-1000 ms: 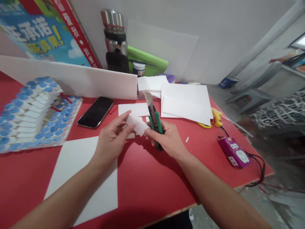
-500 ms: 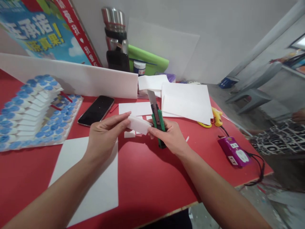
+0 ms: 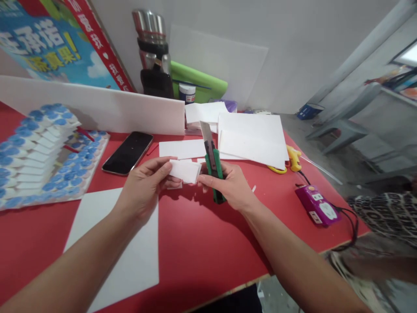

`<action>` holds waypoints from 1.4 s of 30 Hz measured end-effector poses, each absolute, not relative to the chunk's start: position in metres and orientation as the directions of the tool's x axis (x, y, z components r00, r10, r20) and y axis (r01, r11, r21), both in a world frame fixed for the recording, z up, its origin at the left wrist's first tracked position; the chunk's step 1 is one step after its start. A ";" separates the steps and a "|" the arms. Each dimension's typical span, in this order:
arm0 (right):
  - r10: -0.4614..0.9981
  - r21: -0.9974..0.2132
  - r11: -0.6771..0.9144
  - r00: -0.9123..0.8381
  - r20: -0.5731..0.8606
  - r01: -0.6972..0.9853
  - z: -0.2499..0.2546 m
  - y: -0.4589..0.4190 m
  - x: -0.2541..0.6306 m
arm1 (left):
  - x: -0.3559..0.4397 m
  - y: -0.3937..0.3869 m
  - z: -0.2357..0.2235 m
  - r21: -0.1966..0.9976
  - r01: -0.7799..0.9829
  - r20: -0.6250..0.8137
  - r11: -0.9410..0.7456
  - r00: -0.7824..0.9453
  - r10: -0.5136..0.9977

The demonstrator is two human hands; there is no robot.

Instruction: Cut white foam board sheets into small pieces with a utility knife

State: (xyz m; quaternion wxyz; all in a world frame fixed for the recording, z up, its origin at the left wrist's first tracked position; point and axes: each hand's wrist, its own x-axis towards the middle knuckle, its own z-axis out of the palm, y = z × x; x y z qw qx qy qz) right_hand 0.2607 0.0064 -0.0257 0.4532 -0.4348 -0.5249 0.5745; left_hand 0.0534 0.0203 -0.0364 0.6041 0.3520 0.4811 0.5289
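Small white foam board pieces are pinched between the thumb and fingers of my left hand. My right hand is closed round a green utility knife, its wide blade pointing up and away from me. The thumb and fingertips of that hand also touch the right end of the pieces. Just behind them a white strip lies flat on the red table. Small cut bits lie under my hands, partly hidden.
A stair model with blue flowers stands at left, beside a phone. White sheets lie behind my right hand. At right are a yellow glue gun and a purple power socket. A person's patterned clothing shows at far right.
The white pieces have turned, so a broad face and their right edges now show. My hands keep their grips. The view has shifted slightly, and the person at right has moved.
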 end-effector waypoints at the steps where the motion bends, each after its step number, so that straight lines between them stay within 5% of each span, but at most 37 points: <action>1: 0.974 -0.997 -0.051 -0.225 -0.036 -0.064 -0.025 0.006 0.260 | 0.053 0.021 -0.037 0.930 -0.308 -0.218 0.201 -0.023 0.976; 18: 0.925 -0.989 -0.148 -0.357 -0.132 -0.017 -0.027 -0.002 0.254 | 0.055 0.016 -0.035 0.928 -0.290 -0.221 0.234 0.076 0.972; 24: 0.989 -0.990 -0.105 -0.112 -0.095 -0.090 -0.030 0.005 0.257 | 0.051 0.020 -0.039 0.941 -0.295 -0.170 0.165 0.009 0.985; 30: 0.997 -0.999 -0.045 0.060 -0.043 0.029 -0.027 0.009 0.261 | 0.052 0.017 -0.037 0.942 -0.265 -0.200 0.208 0.055 0.978; 42: 0.987 -0.974 -0.117 -0.128 -0.094 -0.193 -0.032 0.007 0.260 | 0.057 0.001 -0.031 0.995 -0.090 -0.035 0.041 0.070 0.997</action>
